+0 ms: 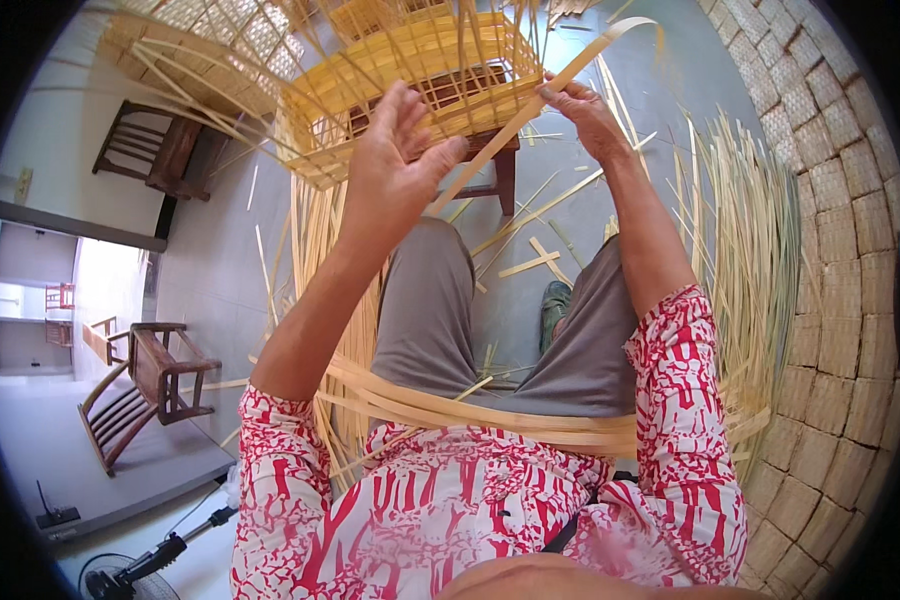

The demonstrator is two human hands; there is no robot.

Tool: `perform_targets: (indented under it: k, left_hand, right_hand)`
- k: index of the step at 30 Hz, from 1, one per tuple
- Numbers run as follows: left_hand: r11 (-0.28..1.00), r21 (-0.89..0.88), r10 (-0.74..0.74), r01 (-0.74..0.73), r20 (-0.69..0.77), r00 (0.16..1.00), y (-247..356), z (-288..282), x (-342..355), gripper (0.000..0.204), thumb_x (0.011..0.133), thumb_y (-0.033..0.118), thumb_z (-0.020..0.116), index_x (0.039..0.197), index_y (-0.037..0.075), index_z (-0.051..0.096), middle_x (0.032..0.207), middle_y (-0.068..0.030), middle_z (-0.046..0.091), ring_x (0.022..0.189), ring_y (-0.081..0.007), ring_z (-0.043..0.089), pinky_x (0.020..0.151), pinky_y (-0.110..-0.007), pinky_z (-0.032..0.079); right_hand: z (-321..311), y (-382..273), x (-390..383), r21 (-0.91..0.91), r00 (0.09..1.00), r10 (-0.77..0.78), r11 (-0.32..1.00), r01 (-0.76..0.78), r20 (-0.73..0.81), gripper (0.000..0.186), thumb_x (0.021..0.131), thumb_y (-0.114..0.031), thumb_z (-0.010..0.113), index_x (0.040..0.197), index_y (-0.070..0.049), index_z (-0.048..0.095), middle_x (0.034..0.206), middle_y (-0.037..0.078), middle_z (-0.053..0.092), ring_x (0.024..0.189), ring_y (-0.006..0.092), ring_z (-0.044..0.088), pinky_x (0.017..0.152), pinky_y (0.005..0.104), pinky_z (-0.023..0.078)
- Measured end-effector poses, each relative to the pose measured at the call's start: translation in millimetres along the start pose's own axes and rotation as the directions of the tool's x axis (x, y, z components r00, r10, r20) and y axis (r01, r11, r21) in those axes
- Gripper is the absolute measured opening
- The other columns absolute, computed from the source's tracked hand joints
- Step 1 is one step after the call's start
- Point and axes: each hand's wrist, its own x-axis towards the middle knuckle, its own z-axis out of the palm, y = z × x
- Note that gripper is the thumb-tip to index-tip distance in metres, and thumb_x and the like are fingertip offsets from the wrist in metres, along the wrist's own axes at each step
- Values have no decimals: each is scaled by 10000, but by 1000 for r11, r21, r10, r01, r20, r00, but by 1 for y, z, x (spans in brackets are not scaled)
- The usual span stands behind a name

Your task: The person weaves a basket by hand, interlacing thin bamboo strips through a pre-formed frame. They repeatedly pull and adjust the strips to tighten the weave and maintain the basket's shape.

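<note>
A partly woven bamboo basket (315, 88) stands ahead of me, its thin upright stakes spreading outward, on a dark wooden stool (503, 165). My right hand (580, 112) pinches a long flat bamboo strip (505, 135) close to the basket's right corner. Past my fingers the strip's far end curls up and over to the right; its other end slants down toward my left knee. My left hand (395, 150) is raised before the basket's near side with fingers and thumb apart, slightly blurred, and nothing shows in it.
More bamboo strips (490, 420) lie across my lap. A thick bundle of long splints (740, 220) is at my right, beside stacked woven panels (835, 300). Loose offcuts (535, 258) litter the floor. Wooden chairs (160, 375) and a fan (120, 580) are on the left.
</note>
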Motion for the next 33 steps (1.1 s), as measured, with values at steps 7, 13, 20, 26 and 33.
perform_targets:
  k: [7, 13, 20, 26, 33]
  left_hand:
    - [936, 326, 196, -136, -158, 968, -13, 12, 47, 991, 781, 248, 887, 1502, -67, 285, 1384, -270, 488, 1256, -359, 535, 1060, -404, 444]
    - [992, 119, 64, -42, -187, 980, -7, 3, 67, 453, 826, 322, 873, 961, -30, 622, 848, -54, 641, 740, -128, 566, 744, -308, 501]
    - [997, -14, 75, -75, -36, 997, -1, 7, 83, 411, 935, 336, 764, 1095, -40, 711, 857, -79, 709, 856, -134, 671, 744, -275, 539]
    - [983, 151, 86, -105, 131, 988, 7, 6, 105, 408, 901, 310, 802, 1151, 1, 707, 977, -83, 721, 976, -158, 677, 828, -309, 540]
    - [965, 39, 218, -258, 419, 881, 25, -2, 121, 480, 953, 452, 698, 1215, 49, 699, 1074, -113, 734, 1026, -202, 704, 917, -378, 547]
  right_hand:
    - [6, -5, -4, -12, 995, 67, 998, -66, 68, 360, 872, -394, 800, 1116, -132, 762, 1026, 0, 709, 1115, 140, 573, 1120, 378, 324]
    - [2, 4, -5, -83, 995, 99, 992, -97, 29, 400, 846, -439, 809, 1118, -149, 762, 1028, 14, 717, 1125, 135, 573, 1132, 419, 313]
    - [9, 9, -3, -65, 992, 90, 994, -84, 92, 384, 857, -418, 809, 1120, -143, 760, 1006, 16, 728, 1064, 142, 597, 1038, 395, 391]
    - [16, 0, -10, -91, 991, 96, 992, -88, 95, 419, 849, -439, 818, 1115, -121, 759, 985, 30, 733, 1035, 152, 617, 1004, 389, 415]
    - [17, 5, -10, -112, 986, 139, 985, -129, 91, 446, 839, -453, 824, 1131, -123, 752, 1009, 37, 732, 1063, 167, 613, 1012, 408, 419]
